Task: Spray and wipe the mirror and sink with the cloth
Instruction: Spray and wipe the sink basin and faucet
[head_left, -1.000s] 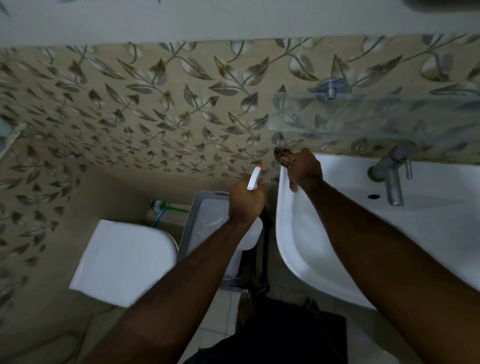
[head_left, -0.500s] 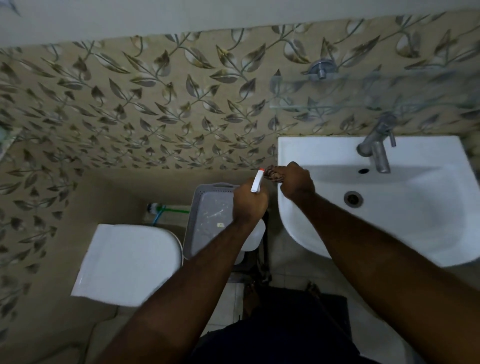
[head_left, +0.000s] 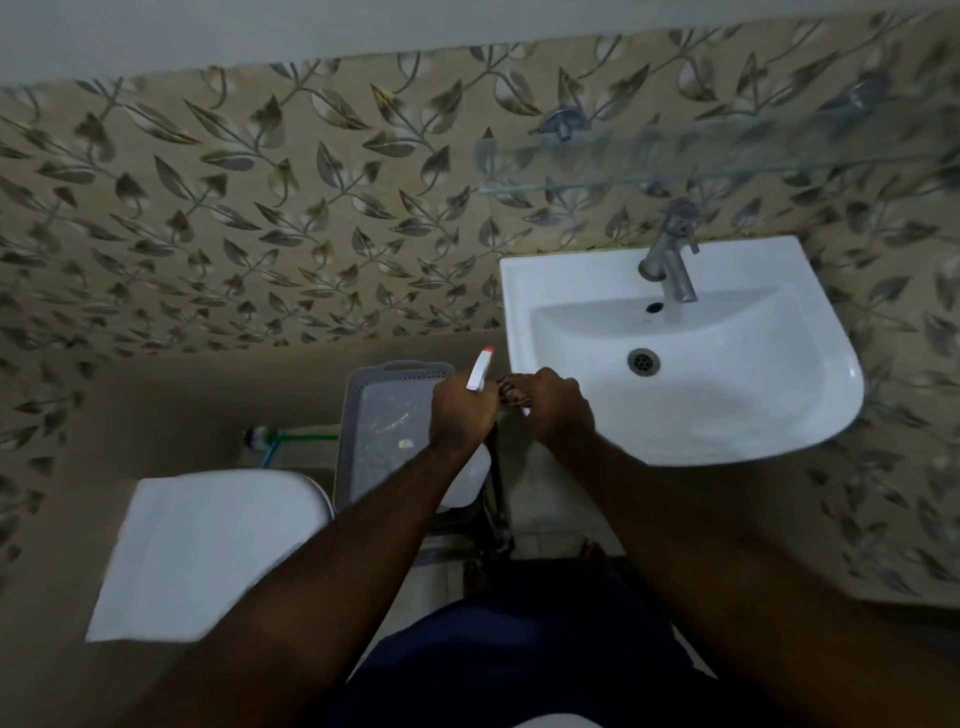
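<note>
head view: leaf-tiled bathroom wall, white sink (head_left: 769, 415) mounted on it at right, tap (head_left: 670, 260) at its back edge. left hand (head_left: 462, 410) wrapped round spray bottle (head_left: 478, 371), nozzle aimed up toward the wall. right hand (head_left: 561, 410) bunches a dark cloth (head_left: 511, 392) just off the sink's front-left rim. basin lies right-forward of both hands, right hand nearer. mirror not in view.
</note>
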